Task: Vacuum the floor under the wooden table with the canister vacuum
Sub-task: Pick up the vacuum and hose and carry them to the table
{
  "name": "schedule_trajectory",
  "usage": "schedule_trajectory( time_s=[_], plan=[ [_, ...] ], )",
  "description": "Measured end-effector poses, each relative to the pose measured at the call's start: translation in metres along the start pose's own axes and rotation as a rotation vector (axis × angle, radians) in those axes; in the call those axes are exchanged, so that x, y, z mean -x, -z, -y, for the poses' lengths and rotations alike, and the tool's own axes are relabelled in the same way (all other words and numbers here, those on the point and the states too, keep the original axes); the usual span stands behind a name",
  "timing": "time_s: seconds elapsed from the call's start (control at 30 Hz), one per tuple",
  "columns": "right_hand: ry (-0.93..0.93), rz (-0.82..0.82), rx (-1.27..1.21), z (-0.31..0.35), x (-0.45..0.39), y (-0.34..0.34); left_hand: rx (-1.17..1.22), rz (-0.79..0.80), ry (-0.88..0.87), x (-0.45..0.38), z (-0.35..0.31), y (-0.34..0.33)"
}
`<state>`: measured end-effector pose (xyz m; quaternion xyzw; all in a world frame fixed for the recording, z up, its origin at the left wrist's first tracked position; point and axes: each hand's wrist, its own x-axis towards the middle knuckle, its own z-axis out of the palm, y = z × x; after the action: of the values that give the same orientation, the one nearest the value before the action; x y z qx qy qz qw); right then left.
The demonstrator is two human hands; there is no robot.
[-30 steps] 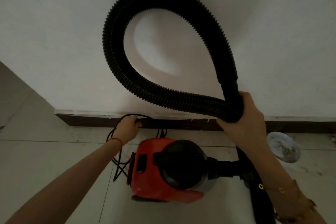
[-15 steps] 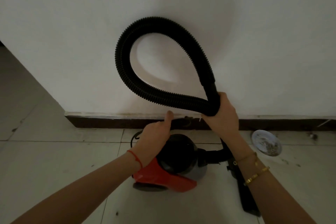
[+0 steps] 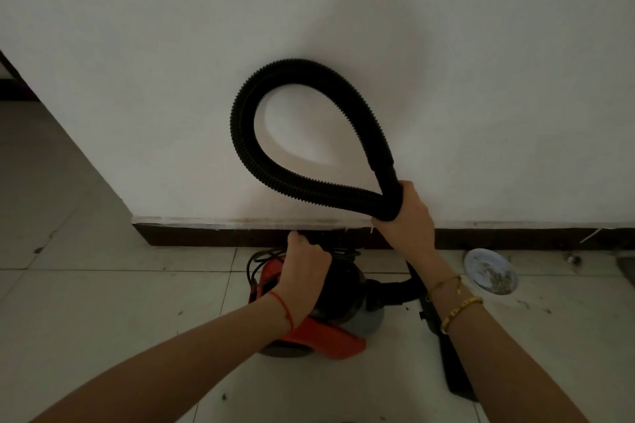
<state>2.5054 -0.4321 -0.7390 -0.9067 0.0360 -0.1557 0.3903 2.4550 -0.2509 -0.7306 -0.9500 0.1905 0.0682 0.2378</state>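
The right hand (image 3: 407, 216) is clenched around the black hose (image 3: 302, 182), pinching two runs together so a loop rises up and left of the grip. Below and left of it, the left hand (image 3: 304, 268) curls over the red canister vacuum (image 3: 326, 336) on the tiled floor (image 3: 103, 312); whether it clasps the cord (image 3: 256, 259) I cannot tell

A white wall (image 3: 171, 79) fills the upper part of the view, from 9 o'clock over 12 to 3 o'clock. Along its lower edge runs a dark baseboard (image 3: 515, 239). Below it lies a floor (image 3: 103, 319) of pale tiles with thin joints and some small dark specks. At about 4 o'clock, near the baseboard, a round pale dish (image 3: 490, 272) lies on the tiles, with some small brownish bits in it. Further to the right, a small round metal object (image 3: 572, 258) sits on the floor; it is too small to tell what it is.
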Motion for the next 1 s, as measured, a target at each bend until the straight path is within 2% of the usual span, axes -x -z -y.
schedule_trajectory(
  time_s=[0.1,0.17,0.43,0.57,0.7,0.77,0.87,1.0],
  plan=[
    [-0.004,0.014,0.001,0.002,0.000,-0.001,-0.169,-0.012,-0.084,0.005,-0.003,0.000],
    [-0.009,0.023,-0.001,0.002,0.001,-0.002,-0.177,-0.031,-0.079,0.004,-0.001,-0.002],
    [-0.007,0.017,-0.005,0.001,0.001,0.001,0.044,-0.071,-0.029,0.003,0.014,-0.008],
    [-0.010,0.006,-0.011,0.000,0.002,0.003,0.244,-0.120,0.084,0.000,0.028,-0.010],
    [0.003,-0.015,-0.016,-0.001,0.002,0.003,0.080,-0.131,-0.097,-0.001,0.027,-0.016],
    [0.004,-0.017,-0.016,-0.001,0.003,0.004,0.074,-0.152,-0.181,-0.003,0.027,-0.018],
    [0.005,-0.012,-0.027,-0.002,0.004,0.006,0.307,-0.135,-0.205,-0.007,0.034,-0.020],
    [0.009,-0.014,-0.039,-0.001,0.004,0.009,0.511,-0.210,-0.153,-0.003,0.034,-0.023]
  ],
)
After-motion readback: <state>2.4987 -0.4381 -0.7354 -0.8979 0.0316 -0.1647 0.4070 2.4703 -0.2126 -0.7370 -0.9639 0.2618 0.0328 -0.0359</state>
